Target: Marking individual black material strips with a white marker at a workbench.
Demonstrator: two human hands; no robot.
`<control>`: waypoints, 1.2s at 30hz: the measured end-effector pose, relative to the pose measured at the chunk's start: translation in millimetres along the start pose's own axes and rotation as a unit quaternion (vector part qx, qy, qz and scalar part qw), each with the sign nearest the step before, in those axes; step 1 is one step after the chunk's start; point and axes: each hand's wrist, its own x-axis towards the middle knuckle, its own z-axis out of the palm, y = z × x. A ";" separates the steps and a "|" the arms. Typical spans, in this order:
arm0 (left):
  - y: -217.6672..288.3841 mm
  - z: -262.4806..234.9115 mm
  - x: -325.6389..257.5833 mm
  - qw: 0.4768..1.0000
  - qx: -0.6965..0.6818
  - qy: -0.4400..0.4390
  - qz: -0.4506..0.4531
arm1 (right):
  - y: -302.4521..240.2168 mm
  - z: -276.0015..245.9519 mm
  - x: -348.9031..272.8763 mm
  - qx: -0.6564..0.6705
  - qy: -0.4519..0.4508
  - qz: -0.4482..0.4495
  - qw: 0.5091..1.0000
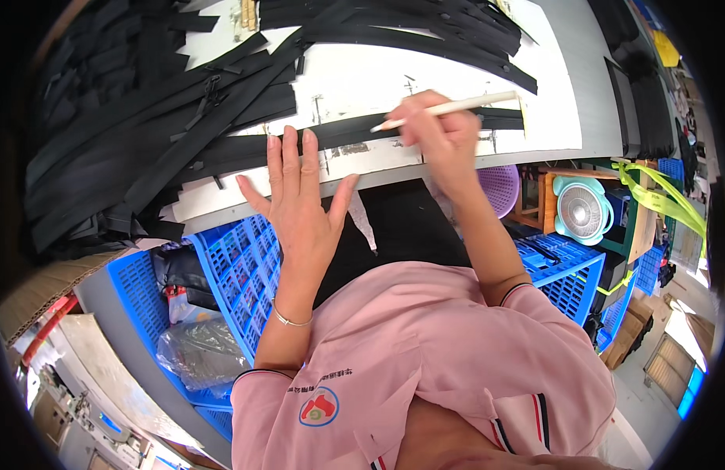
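Observation:
A black zipper strip (343, 131) lies across a white sheet (449, 70) near the front edge of the table. Flat on its left part rests my left hand (300, 172), fingers spread. My right hand (439, 133), slightly blurred, grips a white marking pencil (472, 103); its pinkish tip is at the strip, though I cannot tell if it touches. More black zippers (206, 110), some with pullers showing, are heaped at the left, and others (425, 39) lie across the back of the sheet. Dark marks (318, 110) show on the sheet around the strip.
Blue plastic crates (237, 266) stand below the table at the left, another blue crate (562, 270) at the right. A purple basket (500, 190) and a turquoise fan (584, 210) are right of my forearm. Black stacked material (652, 117) lies at the table's right end.

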 end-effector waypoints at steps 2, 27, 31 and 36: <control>0.6 0.0 0.6 1.000 0.002 0.001 0.004 | 0.7 -23.1 1.9 -0.006 0.056 -0.043 0.997; 68.7 27.6 12.1 0.986 -0.101 -0.056 0.118 | 13.8 -44.3 1.3 -0.093 0.079 -0.020 0.992; 68.7 27.8 12.1 0.988 -0.095 -0.056 0.111 | 14.5 -47.0 0.8 -0.104 0.038 -0.029 0.993; 71.2 26.5 13.8 0.988 -0.095 -0.058 0.111 | 13.1 -48.8 1.6 -0.113 0.031 -0.032 0.993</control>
